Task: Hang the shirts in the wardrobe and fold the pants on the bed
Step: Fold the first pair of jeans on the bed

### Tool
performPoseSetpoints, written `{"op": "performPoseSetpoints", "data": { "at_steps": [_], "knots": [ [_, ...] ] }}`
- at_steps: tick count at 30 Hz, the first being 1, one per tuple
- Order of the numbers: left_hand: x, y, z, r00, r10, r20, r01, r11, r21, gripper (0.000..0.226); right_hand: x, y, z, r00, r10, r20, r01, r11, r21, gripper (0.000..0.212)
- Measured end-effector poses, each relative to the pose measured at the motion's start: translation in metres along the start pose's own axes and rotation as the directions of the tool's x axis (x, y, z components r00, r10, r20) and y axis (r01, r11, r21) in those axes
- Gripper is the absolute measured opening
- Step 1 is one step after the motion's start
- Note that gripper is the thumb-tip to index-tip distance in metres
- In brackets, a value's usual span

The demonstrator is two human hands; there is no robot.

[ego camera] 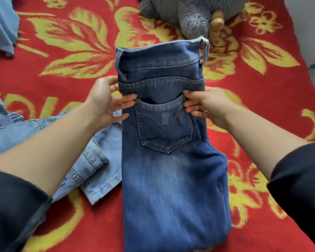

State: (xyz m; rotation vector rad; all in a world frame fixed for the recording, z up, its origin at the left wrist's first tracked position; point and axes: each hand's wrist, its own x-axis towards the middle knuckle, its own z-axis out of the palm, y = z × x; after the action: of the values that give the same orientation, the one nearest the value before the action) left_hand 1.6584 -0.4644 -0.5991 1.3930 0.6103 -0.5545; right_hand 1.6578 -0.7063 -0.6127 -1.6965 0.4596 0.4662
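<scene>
Dark blue jeans lie lengthwise on the bed, folded leg on leg with a back pocket facing up. The hem end of the legs is folded back over the waist area at the far end. My left hand grips the left edge of that folded layer, thumb behind and fingers on top. On the opposite edge, at the same height, my right hand pinches the fabric.
A light blue denim shirt lies crumpled at the left, partly under my left forearm. More light blue cloth sits at the far left corner. A grey plush toy rests at the head of the red and yellow flowered blanket.
</scene>
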Motion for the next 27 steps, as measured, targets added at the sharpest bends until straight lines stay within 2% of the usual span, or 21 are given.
{"op": "performPoseSetpoints", "data": {
  "at_steps": [4,6,7,8,9,10,11,13,14,15,16,19,23,27],
  "knots": [
    [0.027,0.01,0.007,0.999,0.049,-0.021,-0.048,0.998,0.038,0.027,0.027,0.005,0.014,0.986,-0.049,-0.158,0.054,0.998,0.031,0.018],
    [0.036,0.003,0.011,0.996,0.079,-0.043,-0.077,0.997,0.029,0.029,0.035,0.017,0.018,0.983,-0.079,-0.168,0.086,0.996,0.037,0.013],
    [0.041,-0.005,0.013,0.994,0.101,-0.053,-0.099,0.994,0.036,0.03,0.037,0.024,0.019,0.985,-0.087,-0.148,0.091,0.995,0.026,0.023],
    [0.045,-0.015,0.015,0.99,0.126,-0.061,-0.123,0.991,0.058,0.032,0.037,0.031,0.02,0.989,-0.09,-0.12,0.09,0.996,-0.003,0.043],
    [0.048,-0.028,0.018,0.984,0.162,-0.072,-0.154,0.982,0.108,0.038,0.034,0.04,0.02,0.991,-0.106,-0.087,0.099,0.992,-0.072,0.061],
    [0.049,-0.042,0.021,0.972,0.226,-0.063,-0.207,0.953,0.223,0.046,0.028,0.047,0.02,0.989,-0.141,-0.046,0.13,0.973,-0.188,0.07],
    [0.046,-0.057,0.022,0.949,0.315,-0.008,-0.283,0.864,0.417,0.053,0.02,0.055,0.02,0.983,-0.185,0.003,0.176,0.929,-0.324,0.07],
    [0.028,-0.092,0.023,0.872,0.462,0.16,-0.403,0.493,0.771,0.059,-0.004,0.073,0.018,0.96,-0.265,0.095,0.272,0.783,-0.559,0.063],
    [0.014,-0.11,0.023,0.833,0.499,0.239,-0.433,0.32,0.842,0.059,-0.019,0.082,0.015,0.948,-0.288,0.133,0.307,0.726,-0.615,0.06],
    [-0.001,-0.128,0.023,0.811,0.507,0.291,-0.444,0.211,0.871,0.059,-0.036,0.093,0.011,0.94,-0.298,0.163,0.331,0.693,-0.641,0.058],
    [-0.018,-0.145,0.024,0.801,0.505,0.322,-0.45,0.153,0.88,0.058,-0.054,0.105,0.007,0.934,-0.301,0.193,0.351,0.674,-0.65,0.057],
    [-0.064,-0.192,0.024,0.807,0.453,0.379,-0.45,0.054,0.891,0.056,-0.108,0.142,-0.008,0.912,-0.313,0.265,0.406,0.594,-0.695,0.053],
    [-0.107,-0.229,0.015,0.82,0.394,0.416,-0.449,-0.01,0.893,0.055,-0.159,0.177,-0.023,0.834,-0.433,0.343,0.52,0.406,-0.752,0.048],
    [-0.127,-0.254,0.005,0.823,0.291,0.488,-0.502,-0.03,0.864,0.059,-0.176,0.197,-0.031,0.786,-0.39,0.48,0.591,0.246,-0.768,0.073]
  ]
}}
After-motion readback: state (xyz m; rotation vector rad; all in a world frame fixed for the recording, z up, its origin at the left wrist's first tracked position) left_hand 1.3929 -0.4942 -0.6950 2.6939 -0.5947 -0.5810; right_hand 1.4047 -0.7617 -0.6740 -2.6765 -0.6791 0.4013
